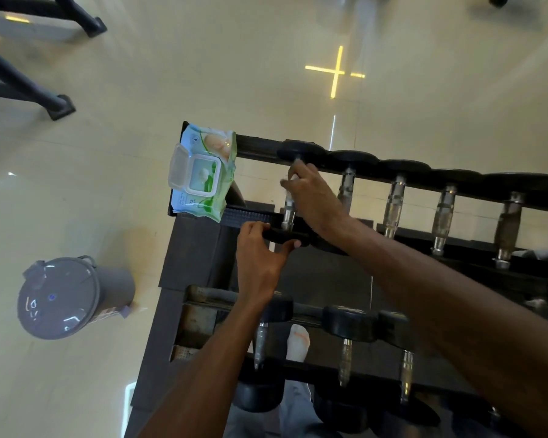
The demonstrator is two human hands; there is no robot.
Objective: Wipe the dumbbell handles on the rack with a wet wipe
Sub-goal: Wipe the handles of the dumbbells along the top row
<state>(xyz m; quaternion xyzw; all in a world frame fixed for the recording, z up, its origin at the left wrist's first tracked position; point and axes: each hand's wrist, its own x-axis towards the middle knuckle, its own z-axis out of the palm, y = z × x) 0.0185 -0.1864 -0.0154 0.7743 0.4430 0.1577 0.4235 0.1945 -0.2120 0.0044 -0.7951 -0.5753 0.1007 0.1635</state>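
The right hand (310, 197) curls round the handle (289, 207) of the leftmost top-row dumbbell on the rack (200, 248), with a white wet wipe (293, 178) barely showing under its fingers. Just below it, the left hand (260, 254) grips that dumbbell's near head (282, 236). The wipes pack (201, 172), lid open, sits left of both hands.

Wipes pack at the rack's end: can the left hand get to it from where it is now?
Probably yes. The left hand grips the near end of the first dumbbell, and the wipes pack sits just beyond with its lid open; nothing lies between them.
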